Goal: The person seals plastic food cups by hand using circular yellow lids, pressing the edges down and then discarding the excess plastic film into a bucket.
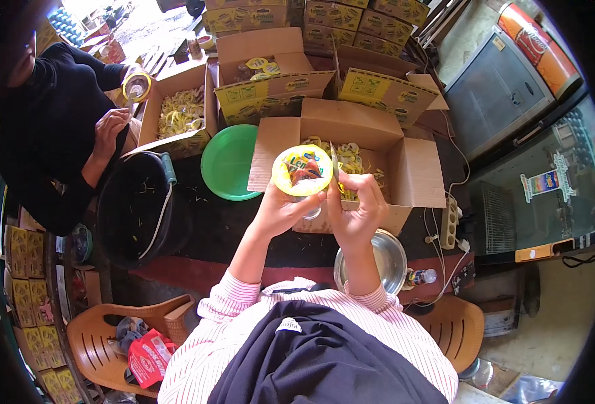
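Observation:
My left hand is wrapped around a clear plastic drink cup. Its printed film lid, bordered in yellow, faces up at me and looks partly see-through in the middle. In my right hand is a small knife, its blade pointing up and away beside the lid's right rim. A thin yellow strip hangs near the right fingers. Just beyond both hands, an open cardboard box holds a heap of yellow-and-clear trimmings, partly hidden by the cup and hands.
Left of the box are a green basin and a black bucket. A co-worker handles another cup. A metal bowl, a bottle and a power strip are at right. Cartons stand behind.

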Motion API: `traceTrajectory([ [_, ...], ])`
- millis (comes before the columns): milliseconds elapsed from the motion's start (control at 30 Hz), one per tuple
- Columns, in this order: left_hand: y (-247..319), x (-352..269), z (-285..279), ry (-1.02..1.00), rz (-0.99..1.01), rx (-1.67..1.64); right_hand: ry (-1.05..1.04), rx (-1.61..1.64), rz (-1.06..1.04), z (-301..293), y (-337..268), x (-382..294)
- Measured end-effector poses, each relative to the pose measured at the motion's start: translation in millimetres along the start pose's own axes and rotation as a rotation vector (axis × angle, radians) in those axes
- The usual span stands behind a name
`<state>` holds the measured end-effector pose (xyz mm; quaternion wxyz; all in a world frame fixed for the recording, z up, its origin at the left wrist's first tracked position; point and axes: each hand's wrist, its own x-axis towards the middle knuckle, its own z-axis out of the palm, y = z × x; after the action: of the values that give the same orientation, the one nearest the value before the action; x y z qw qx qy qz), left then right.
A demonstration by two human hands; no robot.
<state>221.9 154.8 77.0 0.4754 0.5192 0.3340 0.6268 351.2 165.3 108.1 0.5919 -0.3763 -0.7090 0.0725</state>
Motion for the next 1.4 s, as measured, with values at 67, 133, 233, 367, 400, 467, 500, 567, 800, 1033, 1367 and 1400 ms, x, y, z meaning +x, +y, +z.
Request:
traceTrajectory([
  [67,0,-1,-1,-0.004,0.023,0.030,0.011,-0.006,-0.011,1,-1,-1],
  [133,1,-3,3,0.017,0.050,0.017,0.020,-0.010,-0.011,0,-1,-2],
  [233,-1,-6,-1,-0.039,0.033,0.071,0.024,-0.003,-0.001,-2,-2,-1],
  [367,-1,-10,-6,-0.081,0.021,0.188,0.016,0.007,0.025,-4,-2,0],
  [400,-1,-11,-6,-0.082,0.001,0.158,0.013,0.008,0.037,-4,-2,0],
  [467,1,-11,-5,-0.083,-0.038,0.100,0.001,0.102,0.095,-4,3,-3],
  [500,2,-10,-5,-0.093,-0.034,0.101,-0.003,0.146,0.122,-5,4,-4],
  [567,3,-8,-6,-0.114,-0.026,0.103,-0.003,0.134,0.120,-5,5,-4],
  [800,9,-10,-6,-0.117,-0.025,0.047,-0.037,0.084,0.045,-7,3,2],
  [1033,3,-7,-9,-0.123,-0.063,-0.047,-0.039,0.085,0.034,-7,6,4],
  [1367,-8,-2,-10,-0.038,0.091,0.141,-0.005,0.016,0.022,-4,5,-1],
  [1400,-6,-1,-8,-0.023,0.061,0.074,0.001,0.012,0.018,-5,5,-1],
])
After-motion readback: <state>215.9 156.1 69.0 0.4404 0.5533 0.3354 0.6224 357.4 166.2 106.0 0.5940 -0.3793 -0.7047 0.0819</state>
